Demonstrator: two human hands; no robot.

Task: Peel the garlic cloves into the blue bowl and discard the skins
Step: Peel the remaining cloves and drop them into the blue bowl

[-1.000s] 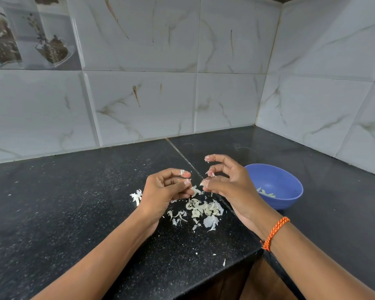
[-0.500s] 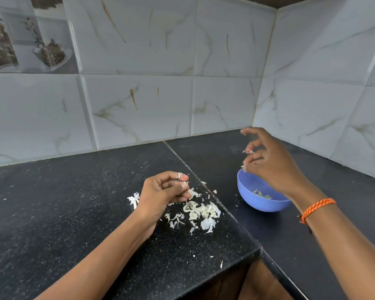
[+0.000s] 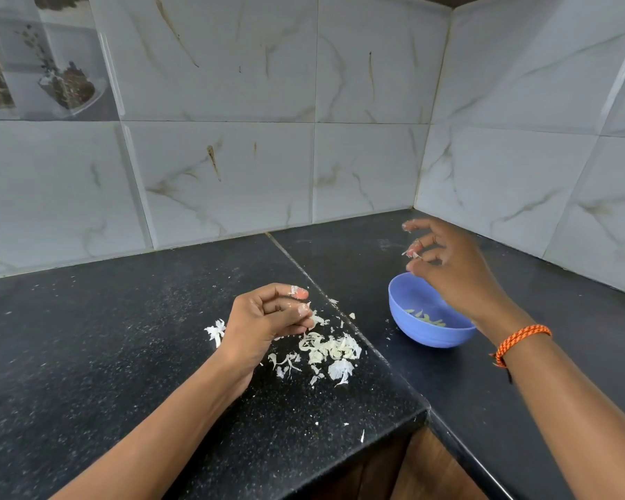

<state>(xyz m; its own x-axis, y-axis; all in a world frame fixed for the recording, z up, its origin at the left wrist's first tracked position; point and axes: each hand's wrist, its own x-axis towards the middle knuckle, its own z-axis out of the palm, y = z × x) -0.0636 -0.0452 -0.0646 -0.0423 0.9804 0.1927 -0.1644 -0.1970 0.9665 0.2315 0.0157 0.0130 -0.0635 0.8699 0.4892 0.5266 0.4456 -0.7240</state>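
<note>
The blue bowl (image 3: 408,330) sits on the black counter right of the seam, with a few peeled garlic cloves (image 3: 426,319) inside. My right hand (image 3: 459,276) hovers over the bowl's far rim, fingers spread and loosely bent, with a scrap of skin stuck to one fingertip and nothing gripped. My left hand (image 3: 264,319) is left of the bowl, just above the counter. Its curled fingers and thumb pinch a pale piece of garlic skin (image 3: 316,320). A heap of garlic skins (image 3: 329,350) lies on the counter just below and right of that hand.
A small tuft of skin (image 3: 215,330) lies left of my left hand. Loose flakes dot the counter (image 3: 105,355). Tiled walls meet in a corner behind the bowl. The counter's front edge (image 3: 340,463) cuts inward in front of the heap.
My right hand left the spot beside my left hand and swung right and up to above the bowl. The left hand stayed put. The view shifted slightly.
</note>
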